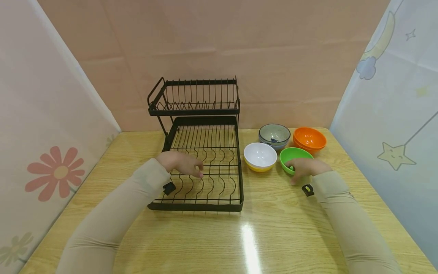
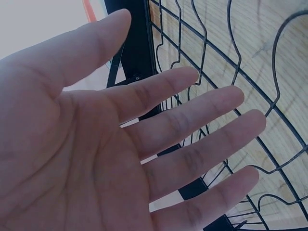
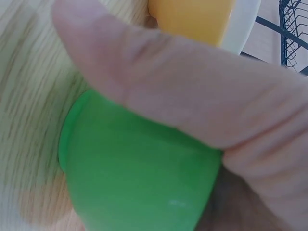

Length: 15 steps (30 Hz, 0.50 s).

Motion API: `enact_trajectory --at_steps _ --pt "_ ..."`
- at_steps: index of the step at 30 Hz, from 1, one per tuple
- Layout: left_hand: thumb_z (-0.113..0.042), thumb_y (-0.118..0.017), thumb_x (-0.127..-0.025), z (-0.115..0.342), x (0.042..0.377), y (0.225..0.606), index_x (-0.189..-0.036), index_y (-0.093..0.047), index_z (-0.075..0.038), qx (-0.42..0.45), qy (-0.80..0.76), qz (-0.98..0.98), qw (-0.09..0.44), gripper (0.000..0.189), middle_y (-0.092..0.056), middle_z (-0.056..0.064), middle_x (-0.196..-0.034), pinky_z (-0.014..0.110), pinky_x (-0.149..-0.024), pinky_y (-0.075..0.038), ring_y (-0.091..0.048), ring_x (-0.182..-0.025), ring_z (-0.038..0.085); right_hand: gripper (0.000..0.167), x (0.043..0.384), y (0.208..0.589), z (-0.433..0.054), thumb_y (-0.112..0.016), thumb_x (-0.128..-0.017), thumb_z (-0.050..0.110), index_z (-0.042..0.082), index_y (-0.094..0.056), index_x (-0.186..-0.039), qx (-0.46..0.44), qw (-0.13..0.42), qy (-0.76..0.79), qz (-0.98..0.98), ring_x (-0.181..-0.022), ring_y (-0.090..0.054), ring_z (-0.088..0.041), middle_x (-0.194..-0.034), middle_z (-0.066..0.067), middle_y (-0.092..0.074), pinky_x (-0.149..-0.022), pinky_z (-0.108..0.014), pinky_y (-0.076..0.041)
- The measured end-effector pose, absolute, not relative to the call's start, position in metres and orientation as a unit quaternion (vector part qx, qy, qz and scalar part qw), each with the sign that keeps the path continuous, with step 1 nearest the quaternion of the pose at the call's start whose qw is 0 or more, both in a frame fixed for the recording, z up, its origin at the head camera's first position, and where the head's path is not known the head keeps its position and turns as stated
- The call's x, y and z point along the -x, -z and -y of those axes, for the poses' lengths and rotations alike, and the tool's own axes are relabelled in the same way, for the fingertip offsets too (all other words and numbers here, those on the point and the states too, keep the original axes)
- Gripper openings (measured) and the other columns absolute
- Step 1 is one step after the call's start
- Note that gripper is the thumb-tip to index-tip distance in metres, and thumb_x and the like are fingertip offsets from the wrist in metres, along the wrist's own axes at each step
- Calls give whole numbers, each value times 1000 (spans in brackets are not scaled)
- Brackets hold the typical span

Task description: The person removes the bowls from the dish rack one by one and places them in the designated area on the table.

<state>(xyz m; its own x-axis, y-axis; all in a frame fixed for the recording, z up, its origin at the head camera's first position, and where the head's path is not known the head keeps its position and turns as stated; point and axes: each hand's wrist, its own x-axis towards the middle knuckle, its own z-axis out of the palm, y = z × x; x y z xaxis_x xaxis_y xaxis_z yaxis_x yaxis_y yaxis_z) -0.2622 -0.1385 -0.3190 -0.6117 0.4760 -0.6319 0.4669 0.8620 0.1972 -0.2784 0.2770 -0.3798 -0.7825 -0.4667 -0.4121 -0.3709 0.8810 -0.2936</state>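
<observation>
My left hand (image 1: pixel 183 163) hovers over the lower tier of a black wire dish rack (image 1: pixel 195 207). In the left wrist view its fingers (image 2: pixel 192 122) are spread and nearly straight, with nothing in the palm. On the right, my right hand (image 1: pixel 306 168) holds a green bowl (image 1: pixel 295 153) by its near right side. The thumb (image 3: pixel 183 86) lies along the outside of the bowl, while the other fingers reach over the rim and are mostly hidden in the right wrist view. The green bowl stands upright on the wooden table (image 1: pixel 273 224).
Left of the green bowl, a white bowl (image 1: pixel 260 154) sits in a yellow one (image 1: pixel 258 168). Behind are a grey speckled bowl (image 1: pixel 273 133) with a bluish one beneath, and stacked orange bowls (image 1: pixel 309 137). The rack's upper tier (image 1: pixel 195 112) rises at the back, near the draped wall.
</observation>
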Motion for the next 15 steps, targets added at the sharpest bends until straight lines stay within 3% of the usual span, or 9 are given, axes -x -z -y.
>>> enact_trajectory --at_steps 4,8,11,13,15 --pt "-49 -46 -99 138 261 319 -143 -45 -16 -260 -1 -899 351 54 -34 10 -154 53 -111 -31 -32 -142 33 63 279 380 -277 -85 -69 25 0 -59 -121 214 241 96 -942 -103 -52 -33 -108 -16 -62 -99 -61 -35" --pt "-50 -47 -99 138 261 319 -143 -46 -17 -259 -1 -901 349 55 -36 9 -153 53 -110 -32 -35 -140 33 53 276 378 -277 -87 -66 29 0 -55 -96 198 236 122 -943 -86 -50 -26 -88 -10 -56 -81 -40 -43" --pt "-49 -46 -100 140 261 318 -142 -46 -16 -261 -8 -906 335 54 -45 10 -147 51 -107 -37 -43 -135 31 53 270 366 -277 -86 -68 33 7 -43 -83 185 216 149 -947 -73 -41 -17 -74 -2 -41 -64 -29 -31" --pt "-46 -46 -101 142 261 315 -143 -44 -13 -262 -21 -919 294 54 -50 12 -143 50 -105 -40 -48 -130 31 51 264 350 -275 -84 -72 36 5 -46 -87 186 168 157 -955 -71 -42 -16 -75 -1 -44 -62 -27 -33" --pt "-45 -47 -101 143 261 310 -144 -42 -9 -257 -41 -940 220 56 -52 14 -141 49 -104 -42 -51 -128 31 52 257 331 -270 -81 -75 42 6 -50 -93 193 73 134 -969 -70 -47 -18 -77 -3 -50 -62 -30 -38"
